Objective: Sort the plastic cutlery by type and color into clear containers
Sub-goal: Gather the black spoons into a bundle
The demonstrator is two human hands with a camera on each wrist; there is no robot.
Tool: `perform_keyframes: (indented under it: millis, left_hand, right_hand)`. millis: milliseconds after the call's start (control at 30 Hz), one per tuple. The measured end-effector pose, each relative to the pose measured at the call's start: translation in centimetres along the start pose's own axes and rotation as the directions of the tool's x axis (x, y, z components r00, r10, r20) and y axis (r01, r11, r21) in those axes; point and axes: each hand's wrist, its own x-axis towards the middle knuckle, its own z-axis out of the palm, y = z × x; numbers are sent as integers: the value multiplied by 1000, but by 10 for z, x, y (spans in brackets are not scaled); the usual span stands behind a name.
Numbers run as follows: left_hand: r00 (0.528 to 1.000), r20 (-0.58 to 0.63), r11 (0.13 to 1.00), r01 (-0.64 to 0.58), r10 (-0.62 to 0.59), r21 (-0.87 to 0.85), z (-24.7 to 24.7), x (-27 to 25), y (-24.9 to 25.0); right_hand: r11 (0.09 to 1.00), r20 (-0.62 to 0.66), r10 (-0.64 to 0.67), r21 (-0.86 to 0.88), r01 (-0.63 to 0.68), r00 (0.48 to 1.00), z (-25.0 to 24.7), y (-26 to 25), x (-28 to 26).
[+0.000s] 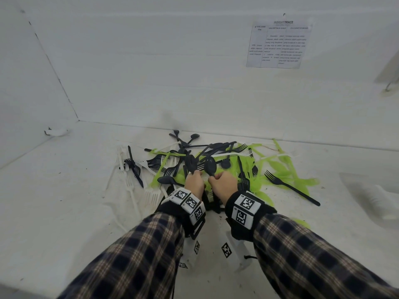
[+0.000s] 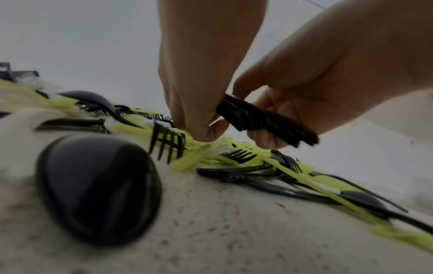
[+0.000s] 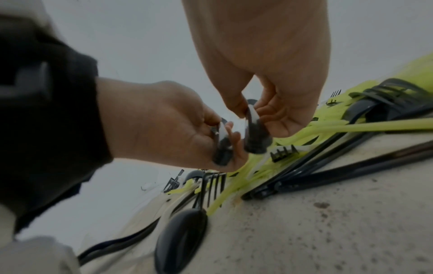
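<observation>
White speckled table (image 1: 64, 201) meets white walls (image 1: 151, 72)

I am pinching a black spoon (image 1: 190, 162) in my left hand (image 1: 195, 182) and another spoon (image 1: 210, 165) in my right hand (image 1: 223, 184), above the cutlery pile (image 1: 272, 167).

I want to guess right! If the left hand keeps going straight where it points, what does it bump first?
Probably the black spoons just past the left hand, whose grip already holds black handles. Depth is hard to judge; beyond them lies the mixed cutlery pile.
</observation>
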Motion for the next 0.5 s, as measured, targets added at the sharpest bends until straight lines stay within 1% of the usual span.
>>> perform_keyframes:
  millis: [33, 67, 133, 167, 233, 300, 367, 433, 500]
  left_hand:
    - [1000, -26, 1000, 5, -5, 15, 0, 10, -5]
    - [999, -53, 1000, 3, -2, 15, -1, 8, -4]
    - [995, -98, 999, 8, -11, -34, -6, 0, 3]
    - [995, -100, 997, 9, -16, -71, -9, -5, 7]
    - [997, -82, 988, 1, -14, -155, -13, -15, 14]
    - [999, -51, 980, -5, -5, -200, -13, -15, 17]
    - [1000, -12, 978, 5, -7, -208, -12, -16, 18]
    - [999, 34, 976, 18, -10, -219, -8, -14, 16]
    - [995, 98, 981, 19, 0, -192, -4, -8, 11]
  right_hand:
    - [1000, 3, 8, -20, -8, 1000, 0, 2, 1]
    - [999, 1, 20, -28, -20, 1000, -1, 3, 1]
    - [999, -21, 53, -12, -53, 998, -5, 3, 2]
    - [998, -47, 65, 11, -64, 997, -8, 3, 3]
    - [996, -104, 59, 77, -51, 993, -16, 2, 5]
    - [990, -124, 24, 142, -7, 992, -22, 0, 4]
    - [983, -93, -47, 175, 63, 995, -22, -3, 0]
    - [979, -38, -121, 158, 126, 992, -16, -5, -5]
    - [979, -16, -139, 148, 140, 990, -8, -6, -10]
